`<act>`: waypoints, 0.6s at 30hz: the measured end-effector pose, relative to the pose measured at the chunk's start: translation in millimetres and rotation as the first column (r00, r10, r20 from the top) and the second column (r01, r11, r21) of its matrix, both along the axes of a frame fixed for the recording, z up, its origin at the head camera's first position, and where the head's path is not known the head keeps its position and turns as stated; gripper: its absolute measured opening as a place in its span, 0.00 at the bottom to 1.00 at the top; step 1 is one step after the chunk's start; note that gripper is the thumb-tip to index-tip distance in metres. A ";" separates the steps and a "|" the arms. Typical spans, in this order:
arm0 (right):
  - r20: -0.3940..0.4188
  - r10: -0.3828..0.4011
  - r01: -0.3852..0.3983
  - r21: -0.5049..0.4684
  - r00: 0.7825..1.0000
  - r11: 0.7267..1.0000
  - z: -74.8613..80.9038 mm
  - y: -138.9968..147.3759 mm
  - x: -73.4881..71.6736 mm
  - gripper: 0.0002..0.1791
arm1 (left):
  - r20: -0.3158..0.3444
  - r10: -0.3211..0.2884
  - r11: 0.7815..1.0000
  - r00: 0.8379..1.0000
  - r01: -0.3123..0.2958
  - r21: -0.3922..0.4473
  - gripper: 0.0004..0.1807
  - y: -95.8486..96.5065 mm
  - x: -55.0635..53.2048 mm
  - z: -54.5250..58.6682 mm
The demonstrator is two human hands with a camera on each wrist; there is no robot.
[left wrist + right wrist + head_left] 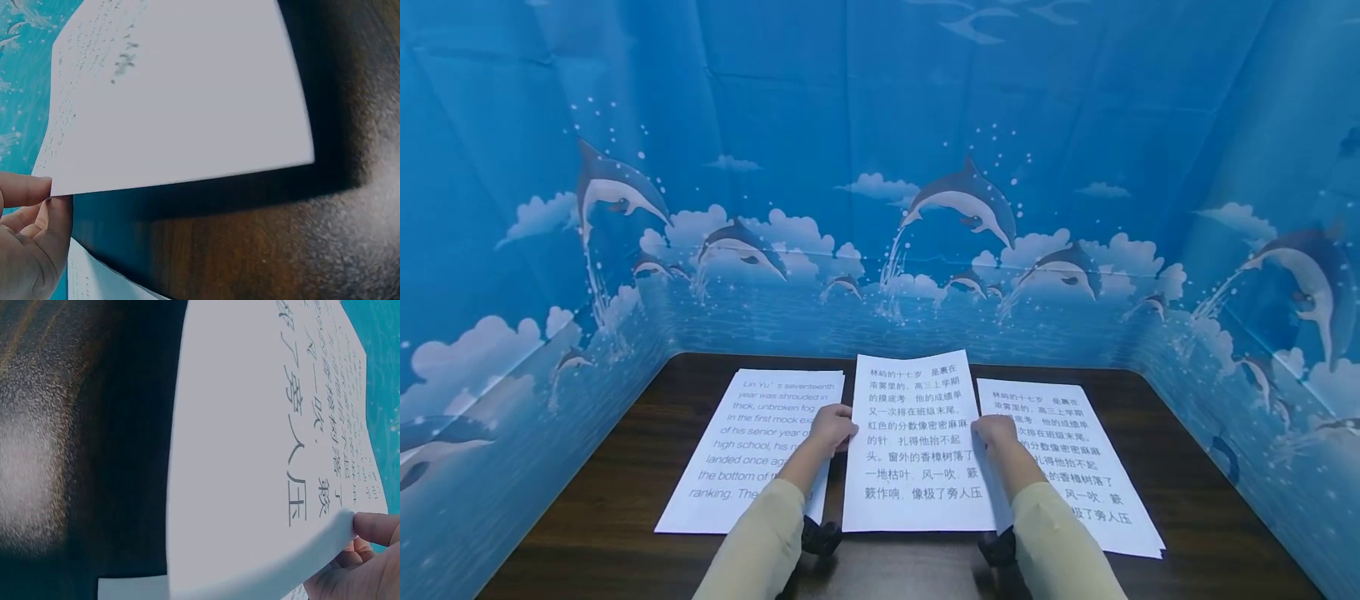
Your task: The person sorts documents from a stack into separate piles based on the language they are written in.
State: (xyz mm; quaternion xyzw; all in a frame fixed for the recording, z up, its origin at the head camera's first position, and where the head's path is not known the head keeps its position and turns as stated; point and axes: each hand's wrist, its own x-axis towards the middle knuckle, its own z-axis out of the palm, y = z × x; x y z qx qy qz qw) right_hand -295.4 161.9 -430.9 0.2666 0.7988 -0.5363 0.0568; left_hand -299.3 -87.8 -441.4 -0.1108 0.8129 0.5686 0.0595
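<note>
Between both hands a white sheet of paper [913,442] printed with Chinese text is held up over the dark table. My left hand [832,429] pinches its left edge, thumb on top and fingers beneath, as the left wrist view shows. On the opposite edge my right hand [997,430] pinches the same sheet, its thumb [375,526] on the printed face. The sheet bows slightly, and in the left wrist view a shadow lies under its lower edge.
An English-text sheet [730,467] lies on the table [587,467] at left, partly under my left arm. At right lies a second Chinese-text sheet [1112,467], partly covered by my right arm. A blue dolphin-print curtain [880,167] encloses the back and sides.
</note>
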 end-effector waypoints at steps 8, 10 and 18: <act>-0.018 -0.009 0.008 -0.015 1.000 1.000 9.5 3.9 -0.3 0.21 | -0.008 0.003 1.000 1.000 -0.003 0.003 0.18 3.3 -4.0 9.0; -0.022 -0.008 0.007 -0.015 1.000 1.000 11.8 6.1 -0.7 0.22 | -0.016 -0.001 1.000 1.000 0.001 0.009 0.19 5.5 -6.3 11.2; -0.040 -0.046 0.045 -0.042 0.998 0.998 25.1 20.0 -5.1 0.22 | -0.059 -0.015 0.999 0.998 0.018 0.044 0.17 18.7 -13.7 26.6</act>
